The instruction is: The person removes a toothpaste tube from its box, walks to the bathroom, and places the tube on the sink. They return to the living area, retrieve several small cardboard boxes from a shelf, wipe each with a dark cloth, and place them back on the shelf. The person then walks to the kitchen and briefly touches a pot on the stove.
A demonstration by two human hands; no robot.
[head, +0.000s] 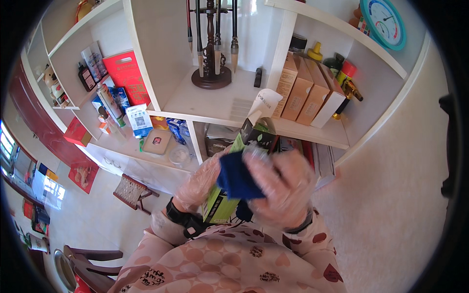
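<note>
In a clear plastic glove, my left hand (196,186) grips a green and black cardboard box (222,208) from its left side, close to my chest. The box stands tilted with its top flap (264,102) raised, and its top end looks open. My right hand (284,186), gloved too and blurred, has a dark blue cloth (238,175) in its fingers. That cloth lies across the front of the box and hides its middle. What the box holds cannot be made out.
Ahead is a white shelf unit (220,117). A stand with hanging calligraphy brushes (211,78) occupies its middle bay; several brown boxes (304,91) stand at right beside a small blowtorch (348,99). Bottles, a spray can (110,104) and a red gift bag (126,77) are left. A folding stool (133,192) sits on the floor.
</note>
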